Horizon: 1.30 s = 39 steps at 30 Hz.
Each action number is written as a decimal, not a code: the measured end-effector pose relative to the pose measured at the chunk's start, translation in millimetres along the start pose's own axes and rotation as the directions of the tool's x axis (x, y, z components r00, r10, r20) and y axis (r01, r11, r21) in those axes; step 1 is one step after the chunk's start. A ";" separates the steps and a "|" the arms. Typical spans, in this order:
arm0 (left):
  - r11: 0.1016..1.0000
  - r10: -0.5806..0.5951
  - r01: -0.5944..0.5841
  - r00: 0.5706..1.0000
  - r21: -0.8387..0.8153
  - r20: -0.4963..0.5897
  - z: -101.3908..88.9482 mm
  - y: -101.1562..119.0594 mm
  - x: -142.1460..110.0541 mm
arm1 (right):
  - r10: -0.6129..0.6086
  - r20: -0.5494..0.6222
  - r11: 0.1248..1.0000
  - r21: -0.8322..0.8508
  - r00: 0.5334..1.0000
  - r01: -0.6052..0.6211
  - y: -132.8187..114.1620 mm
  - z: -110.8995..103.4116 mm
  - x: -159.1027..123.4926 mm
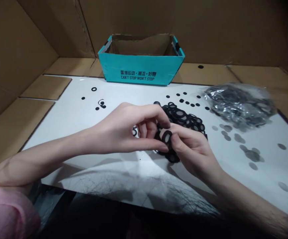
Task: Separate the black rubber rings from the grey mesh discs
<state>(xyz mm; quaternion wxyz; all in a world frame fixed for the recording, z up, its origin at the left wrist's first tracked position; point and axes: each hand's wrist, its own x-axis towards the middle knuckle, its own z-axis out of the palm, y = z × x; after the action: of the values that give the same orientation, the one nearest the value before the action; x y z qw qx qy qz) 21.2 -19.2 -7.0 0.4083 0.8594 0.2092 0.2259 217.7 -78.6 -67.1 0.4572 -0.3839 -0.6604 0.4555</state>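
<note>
My right hand (pixel 196 151) pinches a black ring with a grey centre (pixel 167 137) between thumb and forefinger, over the table's middle. My left hand (pixel 140 127) reaches in from the left. Its thumb and forefinger are apart, one below and one above the ring, and its other fingers curl inward. I cannot see it gripping anything. Beneath and behind both hands lies a heap of black rings (pixel 180 113), many with grey centres; the hands hide part of it.
A turquoise box (pixel 141 66) stands at the back. To the right are a clear plastic bag of dark pieces (pixel 240 104) and loose grey discs (pixel 252 155). Small black discs (pixel 181 100) and a black ring (pixel 94 89) lie about the white table (pixel 66 132). Cardboard walls (pixel 208 30) surround it.
</note>
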 end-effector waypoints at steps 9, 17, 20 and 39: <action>0.985 0.151 -0.148 0.988 0.086 -0.033 7.3 -3.4 -4.0 | 0.209 0.102 0.895 0.381 0.973 -0.232 -3.0 10.5 -0.1; 0.967 0.192 -0.184 0.981 0.175 -0.030 6.0 -6.4 -4.3 | 0.210 0.137 0.857 0.451 0.968 -0.250 -4.9 14.7 0.5; 0.954 0.233 -0.224 0.972 0.200 -0.022 8.0 -9.4 -4.4 | 0.226 0.133 0.863 0.432 0.965 -0.262 -2.4 13.8 -0.5; 0.632 0.513 -0.318 0.855 0.706 -0.074 22.6 -19.2 -10.8 | -0.013 -0.039 0.891 -0.454 0.999 -0.006 -23.8 13.3 5.3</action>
<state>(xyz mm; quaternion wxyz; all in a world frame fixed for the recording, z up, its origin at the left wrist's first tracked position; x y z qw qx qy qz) 21.7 -27.7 -37.4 -0.0257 0.9328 0.1234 0.3376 201.3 -83.9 -45.3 0.3690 -0.4881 -0.7397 0.2801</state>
